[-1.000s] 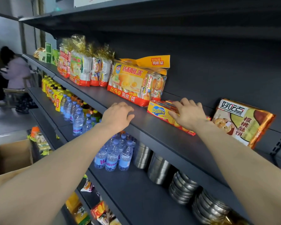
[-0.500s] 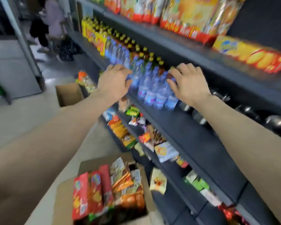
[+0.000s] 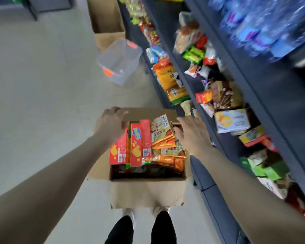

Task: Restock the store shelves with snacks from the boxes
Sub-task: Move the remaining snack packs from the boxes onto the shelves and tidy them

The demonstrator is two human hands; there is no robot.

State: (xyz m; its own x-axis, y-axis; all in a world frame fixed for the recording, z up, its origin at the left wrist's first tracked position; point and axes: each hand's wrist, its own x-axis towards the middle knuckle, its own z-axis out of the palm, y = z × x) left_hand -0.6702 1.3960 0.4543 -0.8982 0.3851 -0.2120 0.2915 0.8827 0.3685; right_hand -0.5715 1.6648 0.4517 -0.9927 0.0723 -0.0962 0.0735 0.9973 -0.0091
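Observation:
An open cardboard box [image 3: 148,192] stands on the floor in front of my feet, filled with snacks. Red-and-yellow snack boxes [image 3: 136,143] stand upright in its left half, and orange bags [image 3: 167,138] lie in its right half. My left hand [image 3: 111,124] hovers over the box's left rim beside the red boxes, fingers loosely spread and holding nothing. My right hand [image 3: 192,134] hovers over the right rim by the orange bags, fingers relaxed, also holding nothing. Dark shelves [image 3: 264,95] run along the right.
The low shelves hold mixed snack packs [image 3: 173,80] and a white-and-yellow carton [image 3: 231,120]; blurred water bottles [image 3: 261,27] stand on a higher shelf. A clear plastic bin with orange clips [image 3: 119,60] and a second cardboard box [image 3: 106,22] sit on the floor ahead.
Both hands have come down from the upper shelf to just above the snack box on the floor. My view has swung from the shelves down to the box and my feet.

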